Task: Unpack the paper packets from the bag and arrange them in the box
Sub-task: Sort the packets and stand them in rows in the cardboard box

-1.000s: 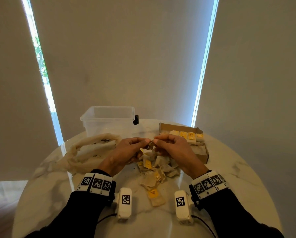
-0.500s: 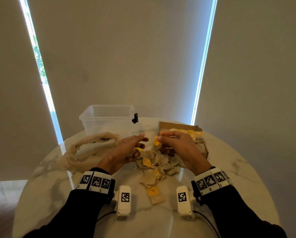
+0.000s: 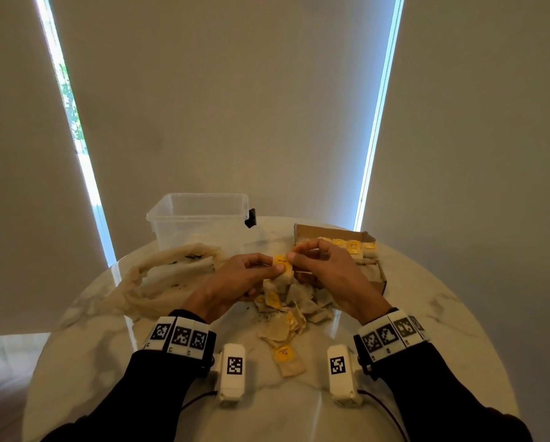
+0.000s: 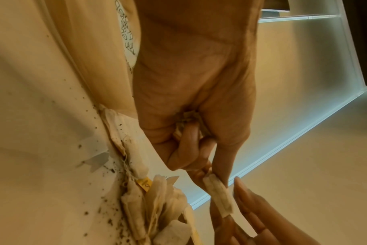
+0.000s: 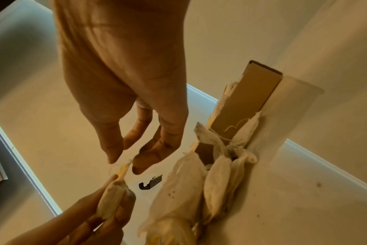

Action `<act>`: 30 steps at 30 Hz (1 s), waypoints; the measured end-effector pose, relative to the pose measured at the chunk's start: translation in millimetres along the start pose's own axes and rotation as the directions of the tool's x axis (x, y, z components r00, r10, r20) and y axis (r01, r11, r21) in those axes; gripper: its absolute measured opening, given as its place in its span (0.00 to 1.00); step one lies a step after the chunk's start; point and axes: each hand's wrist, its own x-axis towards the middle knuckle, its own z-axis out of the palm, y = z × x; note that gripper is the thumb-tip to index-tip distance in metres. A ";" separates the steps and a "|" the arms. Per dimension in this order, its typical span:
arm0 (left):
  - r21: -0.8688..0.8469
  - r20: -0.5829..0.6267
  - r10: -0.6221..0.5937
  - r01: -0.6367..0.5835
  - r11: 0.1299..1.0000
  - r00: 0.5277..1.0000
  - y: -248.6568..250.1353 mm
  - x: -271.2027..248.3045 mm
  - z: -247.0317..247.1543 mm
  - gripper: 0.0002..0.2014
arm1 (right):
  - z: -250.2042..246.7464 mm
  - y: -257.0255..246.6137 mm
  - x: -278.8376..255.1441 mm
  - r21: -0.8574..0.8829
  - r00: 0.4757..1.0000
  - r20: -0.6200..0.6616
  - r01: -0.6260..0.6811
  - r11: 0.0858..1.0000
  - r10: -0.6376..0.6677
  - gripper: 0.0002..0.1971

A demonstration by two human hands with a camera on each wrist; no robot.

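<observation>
Above a pile of paper packets [image 3: 294, 303] my left hand [image 3: 275, 263] pinches one packet [image 3: 283, 269] by its top edge; the left wrist view shows it [image 4: 219, 197] edge-on between thumb and forefinger [image 4: 212, 174]. My right hand [image 3: 294, 253] meets it and pinches its yellow tag [image 5: 125, 166] between thumb and forefinger [image 5: 126, 163]. The cardboard box [image 3: 331, 232], behind the right hand, holds a row of yellow-tagged packets [image 3: 353, 247]. The limp beige bag [image 3: 165, 275] lies to the left.
A clear plastic tub [image 3: 200, 218] stands at the back left of the round marble table [image 3: 442, 314]. One loose packet [image 3: 288, 358] lies near the front between my wrists. Dark crumbs [image 4: 107, 213] speckle the tabletop around the pile.
Half a second ago my left hand was open beside the pile; now it pinches a raised packet. My right hand has drawn back from the box to that packet's tag.
</observation>
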 end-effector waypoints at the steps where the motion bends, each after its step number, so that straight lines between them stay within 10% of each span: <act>1: 0.005 -0.012 0.003 -0.003 1.000 1.000 0.4 0.2 -0.1 0.15 | 0.5 -0.7 -0.9 -0.012 0.999 0.029 -0.020 1.000 0.020 0.13; 11: -0.012 -0.045 0.029 -0.029 0.999 0.999 4.6 -3.2 2.1 0.16 | -19.9 -6.0 1.1 -0.079 0.995 -0.093 0.022 0.997 -0.030 0.09; 18: -0.028 -0.056 0.004 -0.006 1.000 0.998 3.6 -1.7 0.7 0.17 | -141.4 5.8 19.7 -0.226 0.816 -0.562 0.008 0.974 -0.137 0.16; 24: -0.038 -0.061 -0.004 0.002 0.999 0.998 0.4 0.6 -1.6 0.17 | -156.1 21.8 31.0 -0.323 0.922 -0.384 -0.094 0.942 -0.039 0.14; 30: -0.051 -0.057 -0.021 0.018 0.999 0.998 -2.2 4.5 -2.1 0.17 | -155.3 29.8 39.0 -0.294 0.912 -0.410 -0.116 0.949 -0.016 0.14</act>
